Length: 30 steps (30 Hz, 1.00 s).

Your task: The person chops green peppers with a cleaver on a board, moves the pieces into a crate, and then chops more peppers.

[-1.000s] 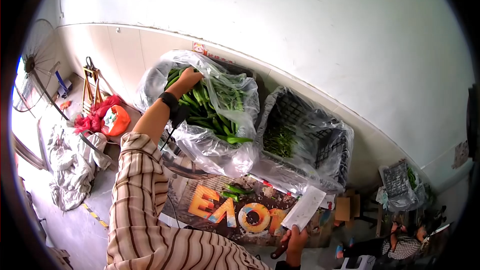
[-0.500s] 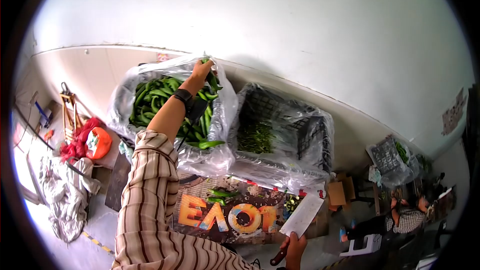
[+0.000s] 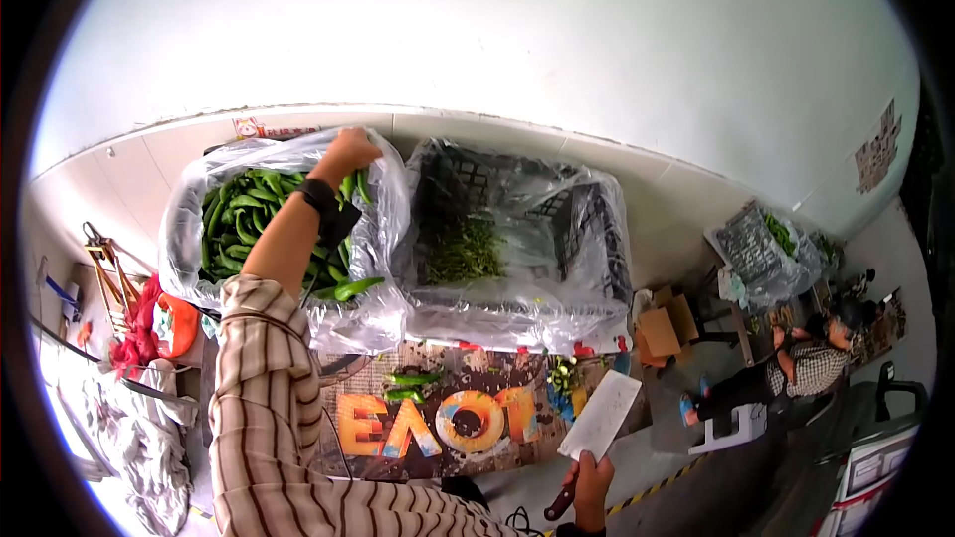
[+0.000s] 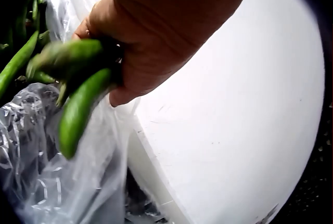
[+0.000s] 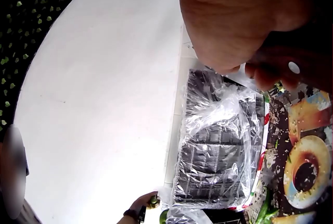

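My left hand [image 3: 350, 153] is over the back right part of the plastic-lined crate of green peppers [image 3: 244, 214]. In the left wrist view, that hand [image 4: 140, 47] grips several green peppers [image 4: 83, 109], which stick out past its fingers, above the clear liner [image 4: 99, 167]. My right hand [image 3: 594, 485] holds a cleaver by its dark handle, the broad blade [image 3: 603, 416] pointing up and right over the board's right end. From the right wrist, the hand [image 5: 244, 31] is seen curled round the brown handle [image 5: 307, 65]. Two green peppers [image 3: 413, 379] lie on the printed board [image 3: 353, 462].
Right of the pepper crate stands a second lined crate [image 3: 587, 239] with small green pieces [image 3: 463, 251]. A cardboard box [image 3: 659, 331], another crate [image 3: 766, 259] and a seated person [image 3: 811, 368] are at the right. An orange bag [image 3: 179, 326] is at left.
My left hand has come up from among the peppers, gripping several, and moved toward the crate's back right edge. The view has turned; the right hand still holds the cleaver.
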Each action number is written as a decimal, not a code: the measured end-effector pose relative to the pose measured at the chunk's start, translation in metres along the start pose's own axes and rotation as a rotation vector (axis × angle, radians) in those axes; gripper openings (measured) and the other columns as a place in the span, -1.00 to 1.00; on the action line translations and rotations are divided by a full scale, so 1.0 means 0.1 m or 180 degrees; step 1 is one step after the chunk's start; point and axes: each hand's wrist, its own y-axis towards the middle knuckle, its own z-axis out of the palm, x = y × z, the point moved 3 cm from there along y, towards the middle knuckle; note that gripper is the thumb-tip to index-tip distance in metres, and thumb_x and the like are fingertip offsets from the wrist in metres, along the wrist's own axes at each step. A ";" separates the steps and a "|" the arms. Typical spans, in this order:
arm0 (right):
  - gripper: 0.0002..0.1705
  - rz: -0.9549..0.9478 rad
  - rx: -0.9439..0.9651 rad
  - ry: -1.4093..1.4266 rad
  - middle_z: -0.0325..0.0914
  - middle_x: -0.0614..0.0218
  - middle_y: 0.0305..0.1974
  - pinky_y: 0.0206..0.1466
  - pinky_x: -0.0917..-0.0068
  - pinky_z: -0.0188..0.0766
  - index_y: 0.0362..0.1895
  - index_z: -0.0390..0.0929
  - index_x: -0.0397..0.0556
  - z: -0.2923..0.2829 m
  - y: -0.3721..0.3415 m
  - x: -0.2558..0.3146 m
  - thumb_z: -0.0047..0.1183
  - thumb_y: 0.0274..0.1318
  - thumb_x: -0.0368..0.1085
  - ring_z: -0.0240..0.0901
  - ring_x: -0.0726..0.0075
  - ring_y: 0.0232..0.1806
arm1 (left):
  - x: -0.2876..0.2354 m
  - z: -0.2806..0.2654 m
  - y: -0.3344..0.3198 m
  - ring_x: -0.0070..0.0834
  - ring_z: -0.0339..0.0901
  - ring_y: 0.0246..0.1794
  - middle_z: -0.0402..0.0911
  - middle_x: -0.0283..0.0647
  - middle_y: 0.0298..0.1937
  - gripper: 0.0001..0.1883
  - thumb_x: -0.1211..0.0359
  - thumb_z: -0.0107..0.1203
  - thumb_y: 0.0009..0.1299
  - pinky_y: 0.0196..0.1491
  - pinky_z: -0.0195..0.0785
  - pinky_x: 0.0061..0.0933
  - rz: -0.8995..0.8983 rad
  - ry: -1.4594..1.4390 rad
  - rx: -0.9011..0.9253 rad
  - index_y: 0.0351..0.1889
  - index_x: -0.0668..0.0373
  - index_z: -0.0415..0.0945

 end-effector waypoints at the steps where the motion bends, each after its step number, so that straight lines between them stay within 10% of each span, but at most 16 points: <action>1: -0.84 -0.0132 0.0089 0.0084 0.28 0.38 -0.67 -0.74 0.47 0.27 -0.39 0.31 -0.19 0.01 0.02 0.00 -0.16 0.18 -0.33 0.24 0.47 -0.80 | -0.01 -0.07 0.05 0.03 0.55 -0.12 0.56 0.31 -0.16 -0.49 0.13 0.14 0.06 -0.02 0.41 -0.17 -0.0003 -0.0120 -0.0143 -0.27 0.48 0.57; 8: -0.79 -0.0191 0.0335 -0.0191 0.26 0.40 -0.71 -0.76 0.50 0.22 -0.45 0.31 -0.09 0.06 0.19 0.04 -0.19 0.22 -0.28 0.24 0.48 -0.80 | -0.48 -0.65 -0.66 -0.10 0.54 -0.17 0.60 0.13 -0.14 -0.35 0.06 0.25 0.01 -0.08 0.41 -0.23 0.0384 0.0463 0.0786 -0.09 0.44 0.51; 10: -0.80 -0.0124 0.0415 -0.0182 0.26 0.40 -0.68 -0.75 0.51 0.22 -0.44 0.29 -0.08 0.05 0.23 0.04 -0.19 0.24 -0.28 0.23 0.49 -0.80 | -0.52 -0.69 -1.05 -0.43 0.50 -0.46 0.57 -0.13 -0.45 -0.54 0.15 0.20 0.10 -0.33 0.38 -0.41 0.0517 0.0631 0.0664 -0.22 0.39 0.50; 14: -0.81 -0.0102 0.0607 -0.0002 0.27 0.43 -0.67 -0.67 0.56 0.23 -0.42 0.33 -0.12 0.09 0.29 0.17 -0.15 0.26 -0.31 0.27 0.55 -0.74 | -0.66 -0.61 -1.94 -0.51 0.48 -0.45 0.55 -0.22 -0.38 -0.63 0.26 0.17 0.25 -0.40 0.37 -0.42 0.0958 0.0178 0.0008 -0.03 0.22 0.46; 17: -0.80 -0.0235 0.0934 -0.0193 0.30 0.43 -0.68 -0.67 0.57 0.22 -0.46 0.34 -0.12 0.01 0.36 0.15 -0.12 0.24 -0.33 0.26 0.57 -0.75 | -0.58 -0.20 -2.63 -0.40 0.59 -0.23 0.61 -0.16 -0.16 -0.56 0.41 0.28 0.15 -0.15 0.54 -0.38 0.1702 -0.0224 0.0038 0.02 0.16 0.46; 22: -0.73 -0.0205 0.1492 -0.0830 0.33 0.41 -0.75 -0.68 0.54 0.23 -0.58 0.35 -0.10 -0.06 0.50 0.04 -0.09 0.21 -0.33 0.28 0.52 -0.77 | -0.65 1.04 -3.43 -0.20 0.56 -0.27 0.55 -0.14 -0.17 -0.60 0.28 0.22 0.22 -0.22 0.43 -0.26 0.1012 -0.0932 0.1728 0.02 0.10 0.45; 26: -0.71 -0.0365 0.1683 -0.1277 0.32 0.39 -0.77 -0.69 0.53 0.21 -0.62 0.34 -0.11 -0.04 0.51 -0.02 -0.08 0.17 -0.34 0.27 0.50 -0.79 | -0.14 2.22 -3.52 -0.15 0.47 -0.03 0.47 -0.14 -0.05 -0.46 0.23 0.24 0.16 -0.08 0.40 -0.18 0.1080 -0.0290 0.1373 0.12 0.09 0.36; 30: -0.65 -0.0157 0.1588 -0.1003 0.35 0.38 -0.78 -0.69 0.54 0.19 -0.69 0.36 -0.14 -0.12 0.54 -0.12 -0.02 0.15 -0.32 0.29 0.53 -0.78 | -0.11 2.31 -3.53 -0.12 0.38 0.08 0.43 -0.14 0.04 -0.38 0.22 0.26 0.13 0.07 0.31 -0.17 0.0980 0.0139 0.0750 0.17 0.08 0.33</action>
